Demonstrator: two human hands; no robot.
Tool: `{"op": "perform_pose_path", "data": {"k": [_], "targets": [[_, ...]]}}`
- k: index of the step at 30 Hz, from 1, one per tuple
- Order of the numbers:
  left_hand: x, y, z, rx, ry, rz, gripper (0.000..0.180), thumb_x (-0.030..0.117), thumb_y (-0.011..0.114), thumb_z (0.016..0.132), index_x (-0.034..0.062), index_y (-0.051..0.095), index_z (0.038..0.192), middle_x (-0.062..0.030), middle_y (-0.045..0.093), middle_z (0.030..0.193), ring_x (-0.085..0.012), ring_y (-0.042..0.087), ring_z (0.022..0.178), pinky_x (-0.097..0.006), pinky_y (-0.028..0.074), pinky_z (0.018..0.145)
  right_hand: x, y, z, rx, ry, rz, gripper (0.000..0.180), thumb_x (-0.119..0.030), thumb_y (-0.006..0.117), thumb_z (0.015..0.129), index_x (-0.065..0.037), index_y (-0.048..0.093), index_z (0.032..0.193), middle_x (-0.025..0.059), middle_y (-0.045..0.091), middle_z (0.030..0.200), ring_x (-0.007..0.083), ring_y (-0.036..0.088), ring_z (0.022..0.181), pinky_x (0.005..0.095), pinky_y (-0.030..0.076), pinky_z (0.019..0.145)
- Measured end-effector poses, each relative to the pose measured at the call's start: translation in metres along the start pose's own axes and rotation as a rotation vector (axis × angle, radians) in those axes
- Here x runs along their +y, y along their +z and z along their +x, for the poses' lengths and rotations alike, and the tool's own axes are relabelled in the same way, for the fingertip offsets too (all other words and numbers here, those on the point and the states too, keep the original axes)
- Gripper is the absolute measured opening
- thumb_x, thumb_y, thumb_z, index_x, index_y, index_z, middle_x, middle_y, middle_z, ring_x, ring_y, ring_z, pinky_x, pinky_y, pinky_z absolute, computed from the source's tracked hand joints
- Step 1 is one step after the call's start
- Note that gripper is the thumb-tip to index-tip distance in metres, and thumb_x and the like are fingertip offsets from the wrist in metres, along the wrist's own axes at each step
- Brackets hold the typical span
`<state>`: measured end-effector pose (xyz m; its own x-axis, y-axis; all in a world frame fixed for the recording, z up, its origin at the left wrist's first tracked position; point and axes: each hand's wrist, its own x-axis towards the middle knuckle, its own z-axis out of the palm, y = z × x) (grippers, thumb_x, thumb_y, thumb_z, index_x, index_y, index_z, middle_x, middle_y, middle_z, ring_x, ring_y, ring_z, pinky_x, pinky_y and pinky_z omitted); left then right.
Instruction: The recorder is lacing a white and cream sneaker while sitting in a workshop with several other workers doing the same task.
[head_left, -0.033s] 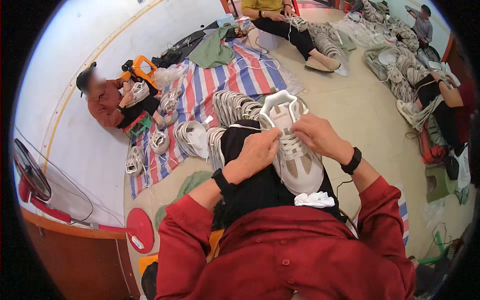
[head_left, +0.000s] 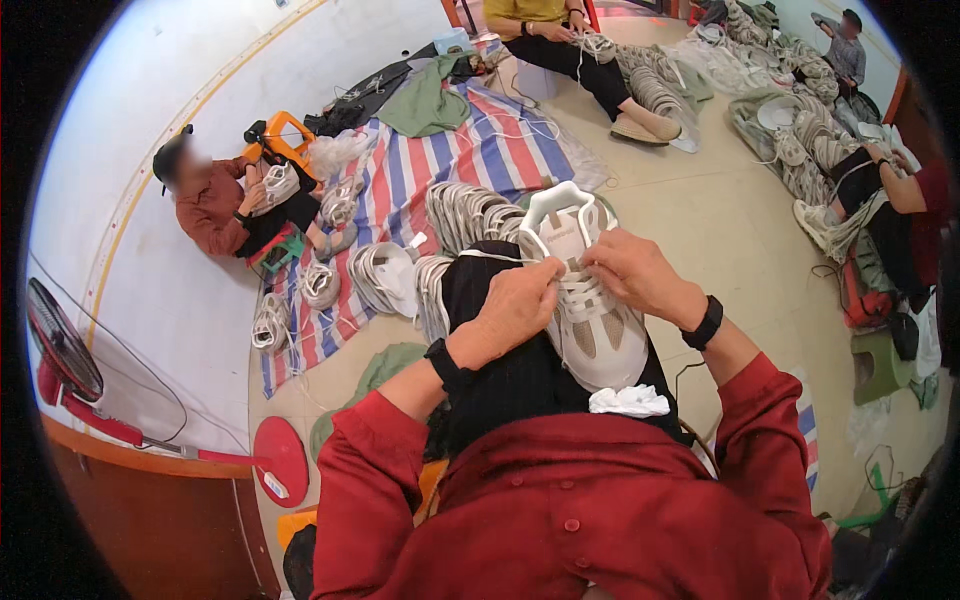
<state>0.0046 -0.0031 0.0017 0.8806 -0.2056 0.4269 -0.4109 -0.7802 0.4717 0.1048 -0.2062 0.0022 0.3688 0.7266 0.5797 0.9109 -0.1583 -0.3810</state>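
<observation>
A white and beige sneaker [head_left: 598, 345] rests on my lap, its toe toward me and its padded collar pointing away. White shoelace [head_left: 582, 298] crosses its front in several rows. My left hand [head_left: 518, 305] pinches a shoelace at the left eyelet edge, and a loose length trails off to the left. On the other side of the tongue [head_left: 566, 240], my right hand [head_left: 640, 270] has its fingertips closed at the upper eyelets. Whatever those fingers grip is mostly hidden. Crumpled white paper [head_left: 630, 400] lies by the toe.
Stacked shoe uppers [head_left: 470, 215] stand on a striped sheet [head_left: 400, 200] ahead of me. A person [head_left: 215, 205] at left handles a shoe; others sit ahead and at right beside more piles. A fan [head_left: 65, 340] with a red base [head_left: 280, 460] stands at left.
</observation>
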Motion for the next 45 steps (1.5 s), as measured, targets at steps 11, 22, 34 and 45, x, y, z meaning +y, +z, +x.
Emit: {"op": "perform_pose_path", "data": {"k": [11,22,34,45], "targets": [[-0.009,-0.003,0.013,-0.326,-0.226,-0.22,0.012,0.007,0.053,0.083,0.0011,0.055,0.093,-0.0113,0.059,0.064,-0.0207,0.062,0.057,-0.036,0.05,0.054,-0.011,0.0,0.006,-0.193,-0.014,-0.109,0.009,-0.013,0.057,0.082,-0.007,0.05,0.083,0.0134,0.052,0.079,0.0347,0.055,0.074,0.0459,0.044,0.064],[-0.005,-0.007,0.01,-0.227,0.014,-0.038,0.016,0.018,0.058,0.081,0.0028,0.056,0.085,-0.0135,0.058,0.062,-0.0271,0.059,0.053,-0.039,0.048,0.053,-0.02,-0.001,-0.006,-0.219,-0.066,-0.097,0.017,-0.014,0.059,0.075,-0.003,0.05,0.083,0.0142,0.048,0.086,0.0337,0.055,0.079,0.0449,0.047,0.061],[0.024,-0.044,-0.029,-0.266,0.017,0.269,0.011,0.019,0.06,0.08,0.0084,0.059,0.082,-0.0129,0.061,0.069,-0.0328,0.061,0.062,-0.044,0.047,0.056,-0.019,-0.004,-0.014,-0.201,-0.084,0.003,0.018,-0.016,0.058,0.079,-0.002,0.05,0.085,0.0173,0.054,0.082,0.0372,0.06,0.07,0.0472,0.047,0.06],[-0.062,-0.167,-0.156,-0.306,-0.421,0.699,0.018,0.024,0.06,0.079,0.0104,0.07,0.085,-0.0162,0.061,0.064,-0.0348,0.061,0.06,-0.044,0.047,0.055,-0.009,-0.087,-0.168,-0.06,0.415,-0.233,0.006,-0.015,0.057,0.08,-0.011,0.054,0.083,0.0135,0.056,0.067,0.0354,0.056,0.06,0.0445,0.044,0.053]]}}
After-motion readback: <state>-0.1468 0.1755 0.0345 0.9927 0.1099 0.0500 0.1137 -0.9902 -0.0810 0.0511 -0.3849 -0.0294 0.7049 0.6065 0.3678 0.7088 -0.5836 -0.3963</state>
